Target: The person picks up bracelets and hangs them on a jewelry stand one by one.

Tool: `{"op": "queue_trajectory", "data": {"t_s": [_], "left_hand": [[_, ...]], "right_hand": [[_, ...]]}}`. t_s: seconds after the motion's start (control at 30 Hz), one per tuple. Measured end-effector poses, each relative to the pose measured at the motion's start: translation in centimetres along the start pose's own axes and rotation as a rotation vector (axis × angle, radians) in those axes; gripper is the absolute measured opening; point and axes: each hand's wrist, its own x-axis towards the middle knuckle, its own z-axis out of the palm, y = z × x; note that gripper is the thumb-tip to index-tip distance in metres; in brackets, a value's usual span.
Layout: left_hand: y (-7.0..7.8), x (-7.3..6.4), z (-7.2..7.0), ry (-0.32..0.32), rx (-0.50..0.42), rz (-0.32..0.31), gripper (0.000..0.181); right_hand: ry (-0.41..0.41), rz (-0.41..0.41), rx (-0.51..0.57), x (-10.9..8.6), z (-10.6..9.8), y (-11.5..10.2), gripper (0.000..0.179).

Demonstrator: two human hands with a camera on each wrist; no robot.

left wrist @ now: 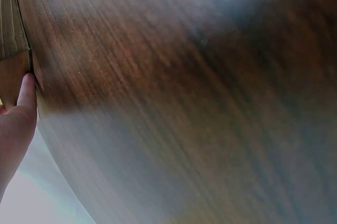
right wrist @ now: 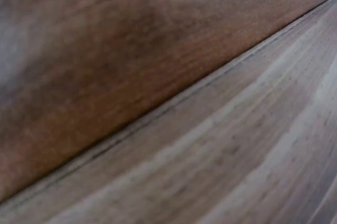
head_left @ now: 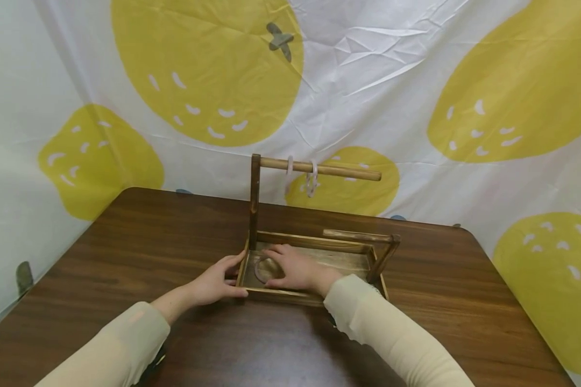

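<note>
A wooden rack [head_left: 314, 239] with a shallow tray base stands on the table. From its left post an upper bar [head_left: 351, 172] runs rightward, carrying two pale bangles [head_left: 313, 180]. A shorter lower bar [head_left: 358, 236] extends left from the right post. My left hand [head_left: 210, 282] grips the tray's left end, thumb at the front corner; the left wrist view shows the thumb [left wrist: 26, 95] against the wood. Inside the tray, my right hand [head_left: 297, 269] holds another pale bangle [head_left: 257, 270] between thumb and fingers. The right wrist view shows only the tray's wooden side [right wrist: 210, 155] and tabletop.
The brown wooden table [head_left: 150, 242] extends around the rack on all sides. Behind it hangs a white cloth [head_left: 368, 70] printed with yellow fruit, meeting the table's back edge. Both forearms, in pale sleeves [head_left: 135, 330], reach in from the front.
</note>
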Motion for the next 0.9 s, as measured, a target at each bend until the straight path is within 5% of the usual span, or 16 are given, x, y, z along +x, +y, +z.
{"op": "queue_trajectory", "data": {"t_s": [0.9], "left_hand": [[0.0,0.0,0.0,0.005,0.002,-0.011,0.092]], "right_hand": [[-0.014,0.007,-0.083,1.2,-0.5,-1.1,0.070]]}}
